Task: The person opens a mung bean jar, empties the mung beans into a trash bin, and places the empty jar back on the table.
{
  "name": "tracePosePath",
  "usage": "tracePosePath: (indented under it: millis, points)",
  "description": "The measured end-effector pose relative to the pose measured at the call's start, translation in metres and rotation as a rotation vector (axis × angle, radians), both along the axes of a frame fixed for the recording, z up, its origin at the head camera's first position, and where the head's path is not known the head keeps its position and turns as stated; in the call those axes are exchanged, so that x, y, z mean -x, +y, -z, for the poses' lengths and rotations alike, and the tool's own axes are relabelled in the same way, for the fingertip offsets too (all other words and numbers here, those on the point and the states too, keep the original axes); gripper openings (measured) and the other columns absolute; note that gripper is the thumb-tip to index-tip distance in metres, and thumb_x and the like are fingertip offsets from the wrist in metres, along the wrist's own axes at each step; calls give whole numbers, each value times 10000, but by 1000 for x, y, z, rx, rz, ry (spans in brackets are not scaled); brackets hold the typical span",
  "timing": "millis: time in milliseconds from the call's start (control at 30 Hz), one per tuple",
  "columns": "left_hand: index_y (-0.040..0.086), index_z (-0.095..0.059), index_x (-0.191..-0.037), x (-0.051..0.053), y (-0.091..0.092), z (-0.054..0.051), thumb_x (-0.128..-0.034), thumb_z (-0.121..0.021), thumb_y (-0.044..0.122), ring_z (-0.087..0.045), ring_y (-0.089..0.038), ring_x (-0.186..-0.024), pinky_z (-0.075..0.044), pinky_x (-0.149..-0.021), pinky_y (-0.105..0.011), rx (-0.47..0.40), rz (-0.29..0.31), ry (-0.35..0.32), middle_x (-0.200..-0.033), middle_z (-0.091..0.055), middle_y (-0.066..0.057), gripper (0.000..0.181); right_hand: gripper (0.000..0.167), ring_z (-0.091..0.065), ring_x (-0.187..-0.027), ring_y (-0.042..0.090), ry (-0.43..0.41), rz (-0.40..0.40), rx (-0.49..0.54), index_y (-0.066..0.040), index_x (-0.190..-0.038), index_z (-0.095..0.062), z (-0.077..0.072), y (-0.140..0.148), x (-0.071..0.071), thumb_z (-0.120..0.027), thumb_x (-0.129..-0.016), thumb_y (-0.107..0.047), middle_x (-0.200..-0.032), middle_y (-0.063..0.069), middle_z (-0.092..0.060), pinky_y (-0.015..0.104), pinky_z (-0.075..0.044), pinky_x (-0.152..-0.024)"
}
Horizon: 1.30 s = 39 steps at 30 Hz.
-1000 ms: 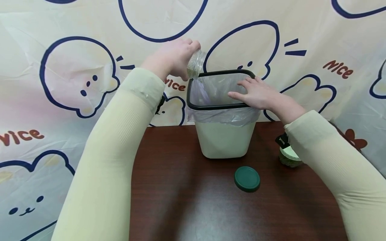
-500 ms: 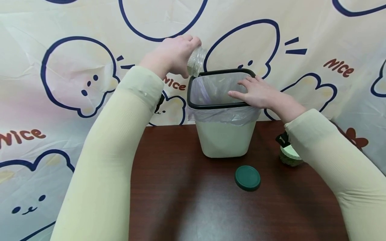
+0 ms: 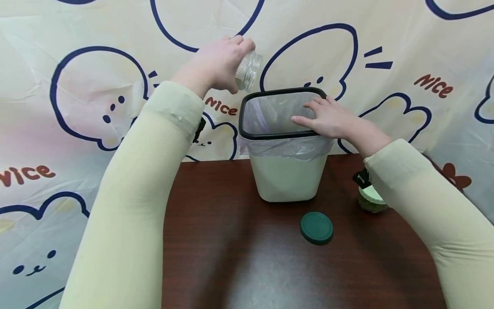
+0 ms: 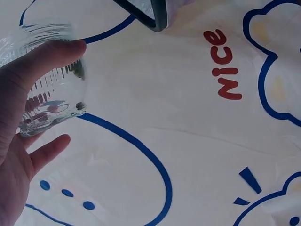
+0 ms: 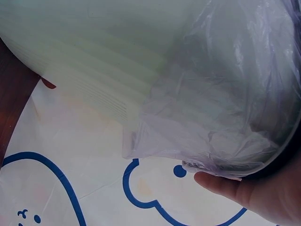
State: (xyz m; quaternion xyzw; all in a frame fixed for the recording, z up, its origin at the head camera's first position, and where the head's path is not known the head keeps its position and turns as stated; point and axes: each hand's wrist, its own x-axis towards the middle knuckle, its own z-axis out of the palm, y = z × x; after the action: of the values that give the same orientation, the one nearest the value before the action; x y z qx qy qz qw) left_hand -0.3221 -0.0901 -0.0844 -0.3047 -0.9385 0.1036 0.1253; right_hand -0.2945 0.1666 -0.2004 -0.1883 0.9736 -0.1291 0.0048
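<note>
My left hand (image 3: pixel 218 64) grips a clear ribbed glass jar (image 3: pixel 248 71) and holds it tilted on its side, above and left of the bin's rim. Its uncapped mouth faces right. A few small dark bits cling inside the glass jar (image 4: pixel 51 96) in the left wrist view. My right hand (image 3: pixel 329 120) rests over the right side of the black rim of a pale green trash bin (image 3: pixel 289 180), fingers spread and thumb extended over the opening. In the right wrist view, one finger of that hand touches the thin plastic liner (image 5: pixel 207 117) outside the bin.
A dark green round lid (image 3: pixel 316 228) lies on the brown table (image 3: pixel 216 240) in front of the bin. Partly hidden by the right sleeve, a small container with a pale green top (image 3: pixel 371 198) stands at the right. A cartoon-printed cloth (image 3: pixel 216 141) hangs behind the table.
My left hand has lifted the jar slightly up and left, away from the bin's rim. The right hand and the bin have stayed in place.
</note>
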Motion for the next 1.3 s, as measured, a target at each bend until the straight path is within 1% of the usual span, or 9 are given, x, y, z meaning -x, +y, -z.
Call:
tracePosePath:
  millis: [167,233,467,733,967,1033,1167,1233,1300]
  points:
    - [89,-311,-1456,-2,4,0,-679,-819,74,-410,-394,-1276,-355,-1027,-581,92,2,-12,-1398,-433,-180,928,868,-125,-1414,443,1,7,2,1,-1496,-302,-1,0,0,-330,-947,-671,-1553,246,-193,612,-142,-1105]
    - [96,-312,-1451,-2,6,1,-685,-816,76,-413,-381,-1278,-359,-1019,-587,109,-2,-13,-1390,-439,-175,917,867,-134,-1411,443,1,8,2,-1,-1495,-305,0,-1,0,-331,-947,-672,-1551,242,-204,612,-150,-1102]
    - [105,-313,-1459,-2,6,4,-688,-807,62,-408,-358,-1278,-383,-1011,-555,95,-7,-14,-1395,-439,-159,918,857,-158,-1399,446,7,5,2,1,-1490,-317,1,-2,-1,-339,-950,-664,-1543,241,-224,603,-164,-1102]
    - [68,-321,-1444,0,6,-1,-690,-794,58,-411,-389,-1249,-369,-1029,-525,67,11,17,-1383,-433,-168,889,857,-162,-1395,449,12,3,8,6,-1486,-321,1,-1,0,-341,-950,-662,-1537,248,-229,597,-158,-1106]
    - [94,-303,-1463,1,5,5,-694,-807,62,-381,-361,-1297,-359,-1030,-565,95,-10,-26,-1414,-422,-167,919,856,-155,-1398,450,6,7,10,3,-1488,-318,2,-1,-1,-341,-950,-662,-1541,244,-223,598,-155,-1106]
    - [84,-309,-1454,1,4,5,-689,-810,51,-388,-377,-1282,-365,-1025,-565,91,-3,-10,-1404,-424,-176,915,855,-156,-1398,447,5,4,10,2,-1488,-319,2,-1,-2,-344,-950,-662,-1540,241,-228,593,-157,-1107]
    - [79,-312,-1460,0,6,0,-698,-798,14,-382,-384,-1281,-355,-1051,-524,77,35,65,-1414,-414,-175,906,857,-149,-1402,443,5,5,11,-3,-1490,-317,2,-2,-2,-342,-948,-666,-1544,242,-220,596,-156,-1107]
    - [85,-305,-1465,0,9,-2,-698,-798,-4,-367,-382,-1294,-351,-1056,-519,98,45,84,-1424,-403,-174,916,861,-142,-1406,441,3,7,15,-3,-1492,-315,2,-2,-2,-339,-946,-670,-1547,245,-211,600,-151,-1107]
    - [86,-299,-1464,-1,12,-2,-703,-795,-15,-356,-378,-1299,-356,-1050,-523,140,50,81,-1422,-397,-178,914,864,-137,-1408,440,0,10,19,-4,-1493,-312,1,-3,-2,-338,-946,-672,-1549,247,-204,603,-147,-1107]
